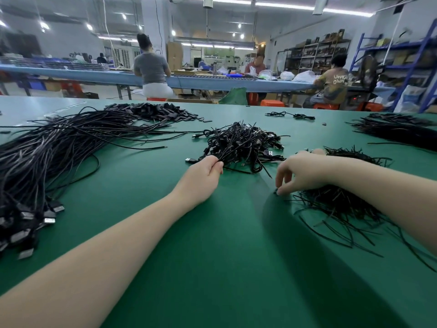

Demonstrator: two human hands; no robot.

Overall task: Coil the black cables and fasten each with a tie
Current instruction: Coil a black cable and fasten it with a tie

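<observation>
While my left hand (208,170) pinches a coiled cable at the finished heap (241,145), my right hand (300,172), fingertips together, picks a tie from the tie pile (335,202). Done: one mid-tabletop heap. Left: large uncoiled bundle (47,157) to my left. Whether the held cable is tied, I cannot tell.
</observation>
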